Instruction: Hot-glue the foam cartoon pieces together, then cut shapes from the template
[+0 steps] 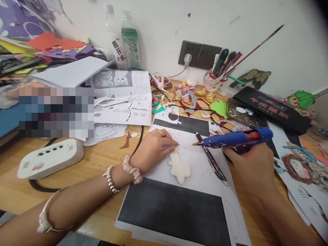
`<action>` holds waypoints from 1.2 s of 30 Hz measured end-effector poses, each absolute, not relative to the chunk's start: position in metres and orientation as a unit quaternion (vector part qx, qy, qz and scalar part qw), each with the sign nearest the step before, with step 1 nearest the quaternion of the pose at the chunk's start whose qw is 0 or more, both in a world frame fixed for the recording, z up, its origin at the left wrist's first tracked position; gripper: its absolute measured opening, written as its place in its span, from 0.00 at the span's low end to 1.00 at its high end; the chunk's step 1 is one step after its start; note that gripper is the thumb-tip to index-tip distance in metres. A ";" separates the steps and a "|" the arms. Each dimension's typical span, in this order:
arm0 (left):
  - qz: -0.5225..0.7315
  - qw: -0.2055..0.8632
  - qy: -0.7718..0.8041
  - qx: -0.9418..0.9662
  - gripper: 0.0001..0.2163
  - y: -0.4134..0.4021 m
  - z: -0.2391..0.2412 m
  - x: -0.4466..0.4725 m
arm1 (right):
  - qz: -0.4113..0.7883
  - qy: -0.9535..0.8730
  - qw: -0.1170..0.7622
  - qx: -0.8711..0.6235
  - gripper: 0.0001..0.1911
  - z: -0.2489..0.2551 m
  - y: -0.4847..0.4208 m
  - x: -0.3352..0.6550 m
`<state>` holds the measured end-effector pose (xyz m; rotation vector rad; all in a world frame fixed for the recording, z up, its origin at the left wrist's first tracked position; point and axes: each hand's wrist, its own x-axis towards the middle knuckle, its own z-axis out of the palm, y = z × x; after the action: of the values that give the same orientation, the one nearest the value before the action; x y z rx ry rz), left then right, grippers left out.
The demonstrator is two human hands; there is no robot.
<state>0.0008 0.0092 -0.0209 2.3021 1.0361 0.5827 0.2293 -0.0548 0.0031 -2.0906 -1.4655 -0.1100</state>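
My right hand point(249, 164) is closed around the grip of a blue hot-glue gun point(237, 137), whose nozzle points left over the paper. My left hand point(153, 147), with a ring and wrist bands, rests on a printed white sheet point(202, 171) with its fingertips pinched on a tiny pale piece beside a cream foam cut-out point(180, 168). A black pen point(210, 157) lies on the sheet under the gun. The gun's nozzle is a short way right of my left fingertips.
A white device with buttons point(50, 158) sits at the left on the wooden desk point(102, 177). Printed templates point(123, 99), two bottles point(124, 37), a wall socket point(200, 54), a brush cup point(215, 77), a black box point(271, 107) and coloured cut-outs crowd the back and right.
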 end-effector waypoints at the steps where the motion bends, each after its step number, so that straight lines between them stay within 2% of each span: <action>1: 0.217 0.271 0.384 0.856 0.09 0.009 -0.021 0.000 | -0.045 -0.550 0.287 -0.783 0.10 0.002 -0.054 0.230; 16: 0.264 0.252 0.384 0.848 0.06 0.009 -0.019 -0.001 | -0.090 -0.597 0.279 -0.747 0.08 -0.007 -0.050 0.236; 25: 0.282 0.222 0.375 0.855 0.05 0.005 -0.014 -0.004 | -0.075 -0.596 0.278 -0.750 0.08 -0.007 -0.050 0.236; 31: 0.301 0.199 0.383 0.850 0.11 0.003 -0.009 -0.005 | -0.094 -0.598 0.266 -0.750 0.09 -0.009 -0.050 0.237; 36: 0.291 0.197 0.385 0.853 0.06 0.004 -0.012 -0.005 | -0.104 -0.607 0.253 -0.746 0.13 -0.011 -0.049 0.237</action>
<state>-0.0050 0.0042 -0.0120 2.3892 1.0792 0.8155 0.2375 -0.0488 -0.0112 -2.0275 -1.6499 -0.2823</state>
